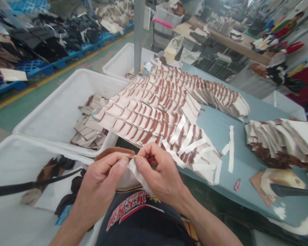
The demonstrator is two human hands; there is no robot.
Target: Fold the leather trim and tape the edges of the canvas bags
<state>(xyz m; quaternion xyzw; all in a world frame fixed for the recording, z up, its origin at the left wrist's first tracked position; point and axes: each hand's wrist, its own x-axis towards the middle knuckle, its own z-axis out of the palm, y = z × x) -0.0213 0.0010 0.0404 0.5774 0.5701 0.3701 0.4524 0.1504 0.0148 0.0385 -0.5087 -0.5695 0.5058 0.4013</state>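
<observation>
Left hand (106, 172) and right hand (161, 172) pinched tight on brown-edged, off-white, cloth-like sheet (127, 179). Uneven thumb tension could pucker its edge.

I see a blue-green desk (218, 128) carrying overlapping rows of brown-edged pale pieces (149, 112), loose white strips (231, 150), a small purple object (237, 185) and, rightward, another stack (279, 140).

From here I see a curved rust-brown cloth band (111, 152), flat cream fabric pieces (143, 109) striped with similar brown, and thin plain-white strips (231, 150) against the blue-grey worktop (215, 126). The dark cloth garment (143, 230) bears red-and-white lettering (127, 210); the deep plastic bin (53, 109) is milky white.
</observation>
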